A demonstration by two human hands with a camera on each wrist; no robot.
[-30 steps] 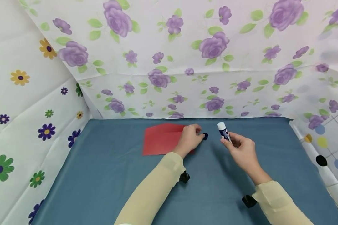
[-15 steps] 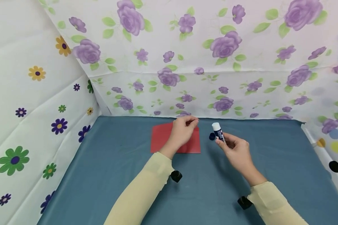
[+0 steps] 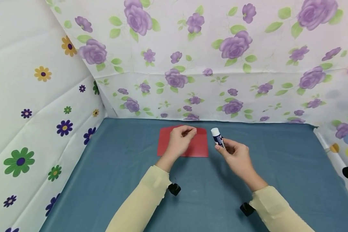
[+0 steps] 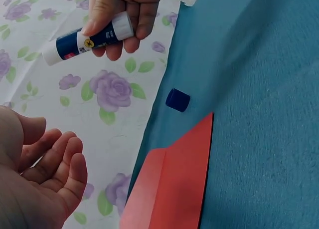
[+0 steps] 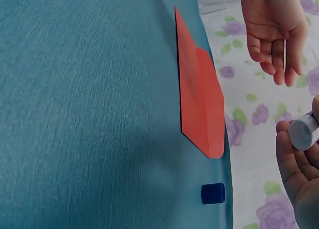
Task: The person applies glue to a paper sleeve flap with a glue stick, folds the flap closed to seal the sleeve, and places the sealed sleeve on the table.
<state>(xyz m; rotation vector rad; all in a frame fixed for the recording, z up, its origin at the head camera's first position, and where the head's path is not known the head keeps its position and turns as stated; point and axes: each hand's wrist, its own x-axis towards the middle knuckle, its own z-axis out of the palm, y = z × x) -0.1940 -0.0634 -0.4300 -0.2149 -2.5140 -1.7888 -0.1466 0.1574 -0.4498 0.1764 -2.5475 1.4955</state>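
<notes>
My right hand [image 3: 237, 158] holds a glue stick [image 3: 216, 135] tilted above the table, its white tip up and its dark blue label showing. The uncapped white tip also shows in the left wrist view. A red envelope [image 3: 201, 146] lies at the back of the table with its flap unfolded towards the wall. Over it hovers my left hand [image 3: 178, 140], fingers loosely bent and nothing between them. The dark blue glue cap [image 4: 178, 100] rests on the cloth just beyond one end of the envelope; in the head view the glue stick and right hand hide it.
Blue cloth [image 3: 119, 167] covers the table. A white sheet with purple flowers [image 3: 174, 77] hangs right behind its back edge, and another patterned sheet [image 3: 43, 129] stands along the left. Black wrist cameras [image 3: 174, 189] sit under both sleeves.
My left hand has let go of the cap, which now lies on the table, and has moved left over the envelope. The right hand keeps hold of the glue stick.
</notes>
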